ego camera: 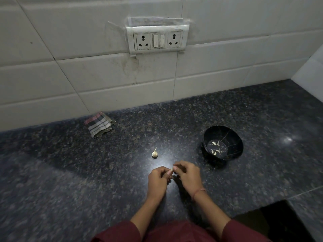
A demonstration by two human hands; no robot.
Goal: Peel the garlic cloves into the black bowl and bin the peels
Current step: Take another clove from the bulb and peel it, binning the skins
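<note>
A dark speckled counter (70, 172) met white wall tiles (87, 79). Left hand (158, 180) and right hand (187, 175) together pinched one garlic clove (171, 170).

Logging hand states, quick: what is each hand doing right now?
Left hand: fingers curled, pinching the small pale garlic clove.
Right hand: fingertips pinching the same clove from the other side.
</note>
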